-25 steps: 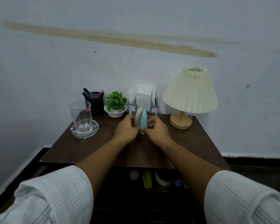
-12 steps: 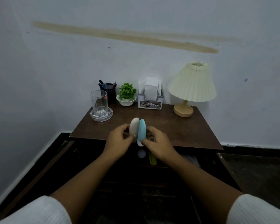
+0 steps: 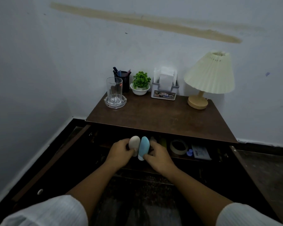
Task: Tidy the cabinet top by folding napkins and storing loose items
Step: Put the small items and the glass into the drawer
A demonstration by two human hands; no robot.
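Observation:
My left hand [image 3: 120, 153] grips a beige squeeze bottle [image 3: 134, 143], and my right hand [image 3: 158, 156] grips a blue squeeze bottle [image 3: 144, 146]. The two bottles stand side by side, touching, above the open drawer [image 3: 219, 162] below the brown cabinet top [image 3: 162, 116]. A grey napkin holder [image 3: 165, 91] with white napkins stands at the back of the cabinet top.
On the cabinet top stand a glass on a glass dish [image 3: 114, 93], a black pen cup [image 3: 122, 79], a small potted plant [image 3: 140, 83] and a cream lamp [image 3: 207, 79]. In the drawer lie a tape roll [image 3: 178, 146], a blue cap [image 3: 190, 152] and a card [image 3: 201, 152].
Both hands have carried the two bottles from the back of the cabinet top toward me and down over the open drawer. The view has pulled back and tilted down.

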